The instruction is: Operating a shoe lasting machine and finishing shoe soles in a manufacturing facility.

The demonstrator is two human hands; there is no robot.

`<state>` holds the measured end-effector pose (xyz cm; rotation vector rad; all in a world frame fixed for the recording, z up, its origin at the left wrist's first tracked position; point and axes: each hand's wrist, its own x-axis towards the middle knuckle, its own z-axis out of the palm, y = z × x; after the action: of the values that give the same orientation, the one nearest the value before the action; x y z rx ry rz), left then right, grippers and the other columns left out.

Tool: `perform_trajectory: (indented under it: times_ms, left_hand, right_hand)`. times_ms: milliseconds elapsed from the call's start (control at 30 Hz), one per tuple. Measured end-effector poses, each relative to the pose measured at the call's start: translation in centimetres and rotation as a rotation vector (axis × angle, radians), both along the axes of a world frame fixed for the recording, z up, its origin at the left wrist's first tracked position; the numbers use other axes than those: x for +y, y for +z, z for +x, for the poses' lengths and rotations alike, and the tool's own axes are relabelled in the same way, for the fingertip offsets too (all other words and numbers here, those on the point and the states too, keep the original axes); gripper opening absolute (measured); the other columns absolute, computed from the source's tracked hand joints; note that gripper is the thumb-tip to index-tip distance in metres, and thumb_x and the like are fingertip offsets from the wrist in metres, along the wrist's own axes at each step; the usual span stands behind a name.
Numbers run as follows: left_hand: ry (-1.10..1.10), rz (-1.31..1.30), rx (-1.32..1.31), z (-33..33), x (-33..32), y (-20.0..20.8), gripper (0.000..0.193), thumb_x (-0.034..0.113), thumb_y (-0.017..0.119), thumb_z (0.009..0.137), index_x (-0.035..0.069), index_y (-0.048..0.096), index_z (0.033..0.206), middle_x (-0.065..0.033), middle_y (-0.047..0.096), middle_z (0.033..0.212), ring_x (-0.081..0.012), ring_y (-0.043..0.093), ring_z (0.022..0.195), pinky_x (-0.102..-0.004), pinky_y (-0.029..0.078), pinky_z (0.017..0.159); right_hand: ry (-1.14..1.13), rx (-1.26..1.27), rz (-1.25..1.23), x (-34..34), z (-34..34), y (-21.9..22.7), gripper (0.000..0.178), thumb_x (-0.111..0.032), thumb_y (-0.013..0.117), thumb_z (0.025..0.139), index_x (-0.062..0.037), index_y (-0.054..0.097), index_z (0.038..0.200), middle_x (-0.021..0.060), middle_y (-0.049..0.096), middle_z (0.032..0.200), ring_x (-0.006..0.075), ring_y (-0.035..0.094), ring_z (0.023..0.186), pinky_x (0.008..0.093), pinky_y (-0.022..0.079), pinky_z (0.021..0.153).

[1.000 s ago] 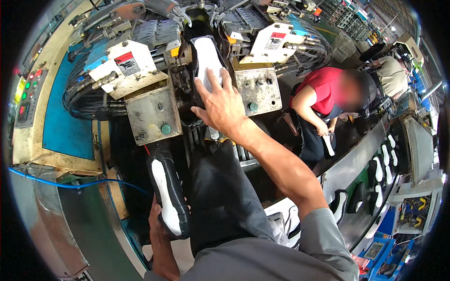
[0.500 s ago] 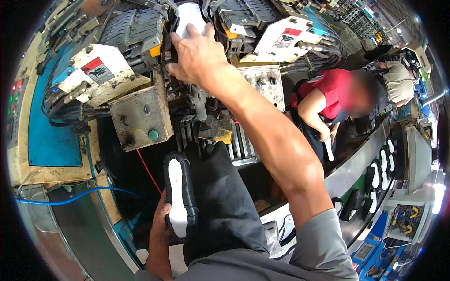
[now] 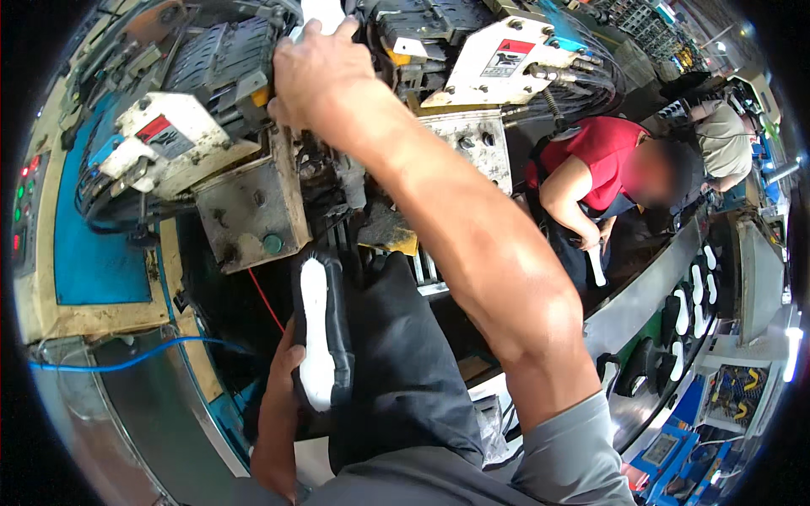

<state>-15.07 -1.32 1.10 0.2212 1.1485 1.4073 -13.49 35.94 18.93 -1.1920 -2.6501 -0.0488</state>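
Note:
My left hand (image 3: 288, 361) is closed around the side of a black shoe upper (image 3: 340, 329) held upright by my thigh. Its long white sole face (image 3: 316, 337) is turned up towards me. My right arm reaches far forward to the machine. There my right hand (image 3: 325, 72) is wrapped over the near end of a second shoe upper, with fingertips bent on its white sole (image 3: 323, 10). The hand hides most of this second piece, and the picture's top edge cuts it off. The shoe-lasting machine (image 3: 498, 63) has dark plated jaws on either side of it.
A metal box with a green button (image 3: 272, 244) hangs below the machine's left side. A blue hose (image 3: 177, 341) crosses at the left. On the right, a co-worker in red (image 3: 603, 164) holds a white-soled piece beside a conveyor (image 3: 629, 299) carrying several shoe uppers.
My right hand has moved slightly up and left over the piece in the machine. The shoe upper in my left hand has shifted a little and stands straighter. The view has tilted slightly.

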Motion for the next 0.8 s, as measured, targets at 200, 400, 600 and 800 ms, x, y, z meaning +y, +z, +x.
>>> perform_trajectory:
  times_ms: [200,400,600,800]
  left_hand:
    - [-0.091,0.025,0.049,-0.1,1.5,2.9,0.111,0.037,0.079,0.085,0.001,0.026,0.176,-0.0215,0.056,0.159,-0.0305,0.064,0.138,-0.0418,0.055,0.112]
    - [-0.158,0.197,0.077,1.3,-2.6,2.8,0.12,0.026,0.079,0.08,0.006,0.015,0.179,-0.0194,0.037,0.174,-0.032,0.048,0.155,-0.0412,0.038,0.128]
    - [0.076,0.093,0.004,3.2,-12.2,1.1,0.101,0.01,0.072,0.09,0.004,0.022,0.177,-0.0162,0.052,0.162,-0.0258,0.057,0.143,-0.038,0.044,0.121]
    - [0.492,-0.385,0.099,-6.1,-25.4,-7.4,0.082,0.015,0.074,0.096,0.0,0.04,0.169,-0.0197,0.059,0.155,-0.0295,0.063,0.136,-0.0403,0.05,0.116]
  right_hand:
    - [0.353,0.501,0.105,0.7,7.1,-6.3,0.075,-0.05,0.072,0.103,-0.0059,0.056,0.161,0.0274,0.042,0.173,0.0497,0.036,0.161,0.0523,0.041,0.129]
    - [-0.067,1.245,-1.828,-20.9,14.3,-15.4,0.09,-0.065,0.059,0.11,-0.0062,0.035,0.174,0.0127,0.038,0.178,0.0313,0.035,0.162,0.0442,0.03,0.131]
    - [-0.151,0.931,-1.596,-29.1,13.7,-17.2,0.073,-0.054,0.063,0.113,-0.0087,0.049,0.168,0.0183,0.062,0.157,0.0289,0.059,0.143,0.0457,0.047,0.12]
    - [-0.286,0.873,-1.594,-31.5,23.4,-19.3,0.056,-0.031,0.067,0.113,0.0027,0.058,0.157,0.0215,0.068,0.15,0.0274,0.075,0.125,0.0394,0.058,0.109]
